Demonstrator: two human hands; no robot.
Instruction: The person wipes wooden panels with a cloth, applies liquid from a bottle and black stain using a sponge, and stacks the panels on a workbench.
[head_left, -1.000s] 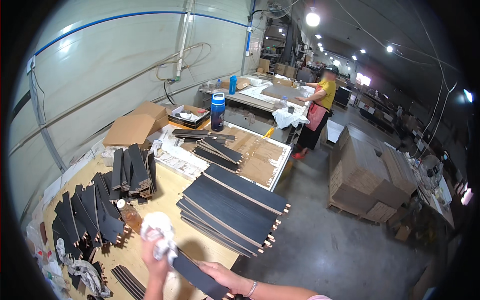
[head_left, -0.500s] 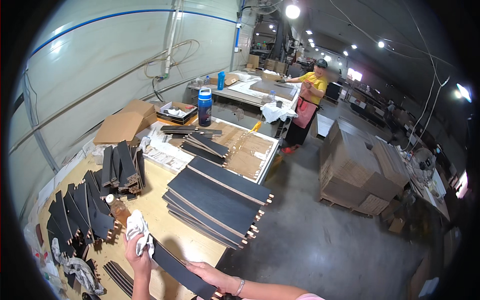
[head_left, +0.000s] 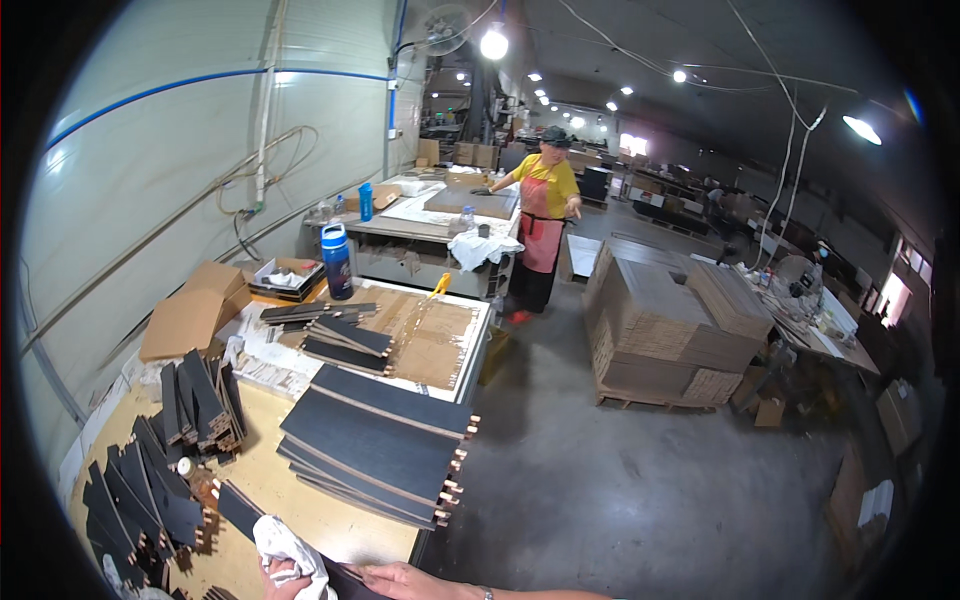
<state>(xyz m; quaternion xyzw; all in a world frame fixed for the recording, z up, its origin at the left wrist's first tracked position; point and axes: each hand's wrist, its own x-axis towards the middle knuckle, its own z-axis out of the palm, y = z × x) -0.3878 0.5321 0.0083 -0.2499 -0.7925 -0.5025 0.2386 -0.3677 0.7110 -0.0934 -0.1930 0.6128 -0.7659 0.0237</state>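
Note:
At the lower edge, my left hand (head_left: pixel 283 580) is closed on a white cloth (head_left: pixel 283 545), which is wrapped over a narrow black board (head_left: pixel 240 511). The board's far end, with light wooden dowels, sticks out beyond the cloth. My right hand (head_left: pixel 398 580) grips the same board nearer to me; its lower end is out of view. A bottle of amber liquid (head_left: pixel 201 484) stands just left of the board's far end. Wide black panels (head_left: pixel 375 430) with dowels along their right ends lie stacked to the right of the cloth.
Narrow black boards (head_left: pixel 150 490) are heaped at the left, with another pile (head_left: pixel 203 405) behind. Farther back are a blue bottle (head_left: pixel 337 262), an open cardboard box (head_left: pixel 195 310) and a yellow-handled tool (head_left: pixel 440 286). A person in a pink apron (head_left: pixel 543 225) stands near stacked cardboard (head_left: pixel 675 320).
The view has shifted, so the table sits lower and farther left. The cloth in my left hand has slid along the board toward my right hand, baring the far end. The other person has turned.

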